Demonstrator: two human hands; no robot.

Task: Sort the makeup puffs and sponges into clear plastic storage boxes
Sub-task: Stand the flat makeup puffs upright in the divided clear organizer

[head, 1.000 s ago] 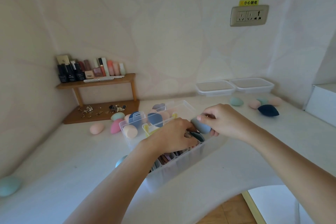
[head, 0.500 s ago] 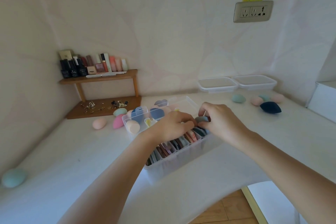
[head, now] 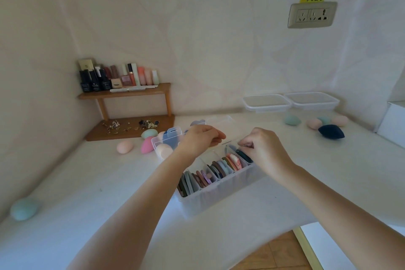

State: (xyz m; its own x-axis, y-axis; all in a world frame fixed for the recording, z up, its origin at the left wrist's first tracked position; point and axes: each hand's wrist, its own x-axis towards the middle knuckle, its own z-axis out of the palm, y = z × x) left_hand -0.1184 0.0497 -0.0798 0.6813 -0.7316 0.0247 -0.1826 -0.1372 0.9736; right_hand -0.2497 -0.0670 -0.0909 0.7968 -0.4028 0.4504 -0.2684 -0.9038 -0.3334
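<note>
A clear divided storage box (head: 219,195) stands mid-table. Its near row holds several flat puffs (head: 219,170) on edge; a cream sponge (head: 164,150) lies in the far left compartment. My right hand (head: 263,151) has its fingers curled down, pinching the top of a dark teal puff (head: 244,156) in the right end compartment. Over the far row, my left hand (head: 201,140) is curled with fingertips together; nothing shows in it. Loose egg-shaped sponges lie around: pink (head: 125,146), magenta (head: 147,145), green (head: 149,133), pale blue (head: 23,208), navy (head: 331,131).
Two empty clear containers (head: 266,103) (head: 311,99) sit against the back wall, with teal (head: 291,120) and pink (head: 313,123) sponges before them. A wooden shelf (head: 122,92) with cosmetics fills the left corner. A white box (head: 392,120) is at right. The table edge drops off at bottom right.
The right hand has brought a blue-grey puff down into the box's right end. The left hand has lifted from the near row of puffs and moved back over the far row.
</note>
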